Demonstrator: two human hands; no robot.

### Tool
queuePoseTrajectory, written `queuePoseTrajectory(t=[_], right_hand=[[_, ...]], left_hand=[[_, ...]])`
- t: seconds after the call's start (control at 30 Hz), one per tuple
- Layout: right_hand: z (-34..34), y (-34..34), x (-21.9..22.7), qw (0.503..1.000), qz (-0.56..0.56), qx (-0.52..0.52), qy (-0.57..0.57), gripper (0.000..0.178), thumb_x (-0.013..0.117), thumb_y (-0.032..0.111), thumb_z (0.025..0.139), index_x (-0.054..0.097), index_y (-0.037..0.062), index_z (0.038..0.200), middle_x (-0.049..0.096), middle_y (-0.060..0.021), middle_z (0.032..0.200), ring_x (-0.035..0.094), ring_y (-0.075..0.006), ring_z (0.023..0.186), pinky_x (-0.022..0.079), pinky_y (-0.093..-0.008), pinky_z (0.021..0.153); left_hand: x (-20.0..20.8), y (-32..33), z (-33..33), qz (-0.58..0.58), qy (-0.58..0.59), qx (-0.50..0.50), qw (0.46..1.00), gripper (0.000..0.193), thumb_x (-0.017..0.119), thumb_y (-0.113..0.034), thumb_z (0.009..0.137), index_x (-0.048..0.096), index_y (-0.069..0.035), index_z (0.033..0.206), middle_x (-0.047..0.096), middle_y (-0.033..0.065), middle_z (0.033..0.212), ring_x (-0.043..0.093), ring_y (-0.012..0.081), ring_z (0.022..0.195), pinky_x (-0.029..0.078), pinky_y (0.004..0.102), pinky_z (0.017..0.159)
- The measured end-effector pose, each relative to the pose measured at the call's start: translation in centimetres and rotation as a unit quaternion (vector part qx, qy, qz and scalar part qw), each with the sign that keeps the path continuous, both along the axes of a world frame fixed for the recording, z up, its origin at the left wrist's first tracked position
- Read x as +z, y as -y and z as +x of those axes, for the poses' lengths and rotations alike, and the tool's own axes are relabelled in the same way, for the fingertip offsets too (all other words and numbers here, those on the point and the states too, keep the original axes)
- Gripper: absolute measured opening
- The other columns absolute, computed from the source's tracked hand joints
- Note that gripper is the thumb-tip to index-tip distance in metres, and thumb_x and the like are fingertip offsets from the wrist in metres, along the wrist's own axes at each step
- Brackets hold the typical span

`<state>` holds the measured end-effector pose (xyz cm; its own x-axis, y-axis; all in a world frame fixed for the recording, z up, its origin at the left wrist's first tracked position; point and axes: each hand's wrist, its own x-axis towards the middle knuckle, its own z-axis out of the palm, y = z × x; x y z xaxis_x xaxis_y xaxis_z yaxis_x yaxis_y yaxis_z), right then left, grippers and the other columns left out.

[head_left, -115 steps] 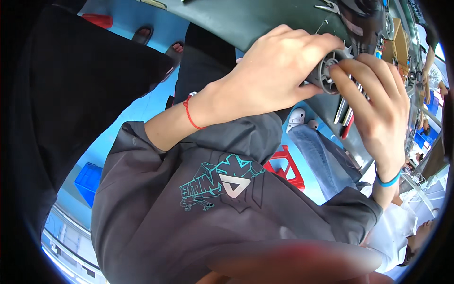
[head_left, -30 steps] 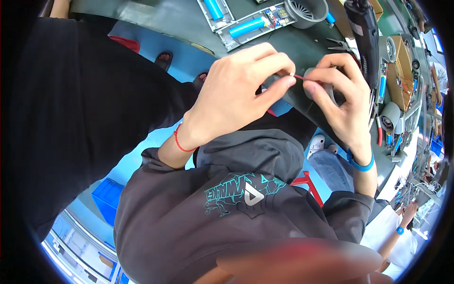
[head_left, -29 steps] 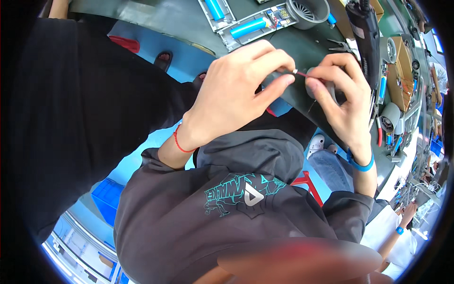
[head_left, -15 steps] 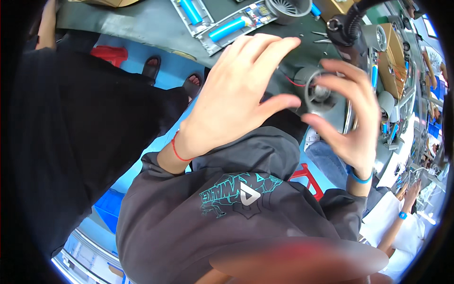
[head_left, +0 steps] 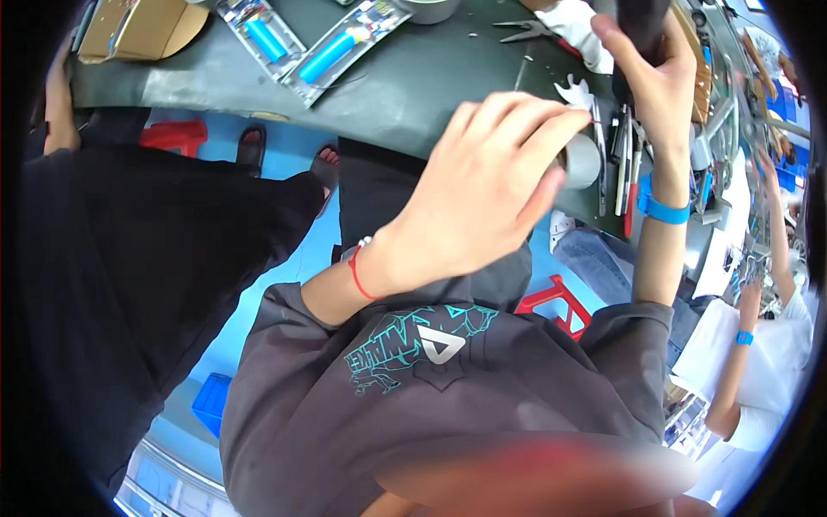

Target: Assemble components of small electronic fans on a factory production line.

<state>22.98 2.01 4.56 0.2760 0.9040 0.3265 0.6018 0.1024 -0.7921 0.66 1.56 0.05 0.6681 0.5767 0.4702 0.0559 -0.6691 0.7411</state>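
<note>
From where I stood, the right hand (head_left: 665, 96) was closed around a thick black tool (head_left: 642, 39), thumb along its near-left side and fingers around the far side. The tool's long axis ran outward, away from the wrist, and its upper end left the view.

The grey cylinder (head_left: 583, 162) lay on the near-left side of that grip, well apart from it, on the dark worktop (head_left: 413, 95). It sat right at the left hand (head_left: 491, 177), much the nearer of the two. Its axis seemed to run across, from under that hand's fingers out toward the right, though the hand hid its left end. The left fingers were half bent, with the thumb a little apart; I couldn't tell whether they had hold of the cylinder or merely covered it.

Between the two hands lay a pale forked piece (head_left: 575, 91), and just right of the cylinder a row of slim tools (head_left: 621, 168) pointed outward.
</note>
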Motion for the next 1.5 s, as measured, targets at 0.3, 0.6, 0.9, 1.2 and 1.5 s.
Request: queuePoseTrajectory(t=[0.3, 0.6, 0.9, 1.2, 1.5], right_hand=[[4.6, 1.7, 4.9, 0.934, 0.171, 0.131, -0.287, 0.019, 0.051, 0.02, 0.103, 0.054, 0.0048, 0.092, 0.052, -0.0069, 0.095, 0.049, -0.0209, 0.094, 0.039, -0.0395, 0.098], [-6.3, -2.1, 2.3, 0.913, 0.187, -0.036, -0.36, 0.041, 0.061, 0.011, 0.092, 0.047, 0.0067, 0.13, 0.044, 0.0001, 0.072, 0.048, -0.0127, 0.069, 0.046, -0.0296, 0.068], [-4.3, -2.0, 1.8, 0.906, 0.183, 0.074, -0.374, 0.03, 0.061, 0.008, 0.091, 0.052, 0.0053, 0.119, 0.046, -0.0008, 0.078, 0.044, -0.0137, 0.076, 0.041, -0.032, 0.077], [-2.5, 2.7, 6.8, 0.819, 0.214, 0.22, -0.485, 0.021, 0.065, 0.004, 0.083, 0.058, 0.0099, 0.102, 0.047, 0.0047, 0.07, 0.045, -0.0072, 0.068, 0.038, -0.0231, 0.075], [-3.8, 5.4, 7.0, 0.761, 0.278, 0.192, -0.554, 0.017, 0.066, 0.004, 0.08, 0.058, 0.0094, 0.094, 0.049, 0.0065, 0.066, 0.047, -0.005, 0.064, 0.04, -0.0225, 0.07]], left_hand=[[-1.1, 1.8, 2.0, 0.015, -0.016, -0.027, 0.999, 0.064, 0.082, -0.028, 0.074, 0.058, -0.001, 0.127, 0.066, 0.0128, 0.114, 0.063, 0.0298, 0.108, 0.046, 0.042, 0.091], [1.7, 0.4, 1.7, 0.024, -0.151, 0.117, 0.981, 0.036, 0.064, -0.04, 0.094, 0.06, -0.006, 0.085, 0.06, 0.0125, 0.055, 0.062, 0.0301, 0.049, 0.047, 0.041, 0.046], [1.2, -0.3, 1.8, -0.006, -0.164, 0.124, 0.979, 0.036, 0.064, -0.041, 0.094, 0.06, -0.006, 0.087, 0.062, 0.0132, 0.057, 0.063, 0.0321, 0.052, 0.049, 0.0415, 0.047], [0.5, -2.7, 1.7, -0.208, 0.149, 0.013, 0.967, 0.035, 0.082, -0.01, 0.08, 0.071, -0.007, 0.114, 0.048, -0.0024, 0.083, 0.036, 0.0045, 0.06, 0.03, 0.0241, 0.051], [1.6, -1.5, 1.5, -0.141, 0.154, 0.02, 0.978, 0.013, 0.082, -0.008, 0.077, 0.076, -0.007, 0.088, 0.052, -0.0008, 0.075, 0.045, 0.005, 0.06, 0.031, 0.0234, 0.05]])
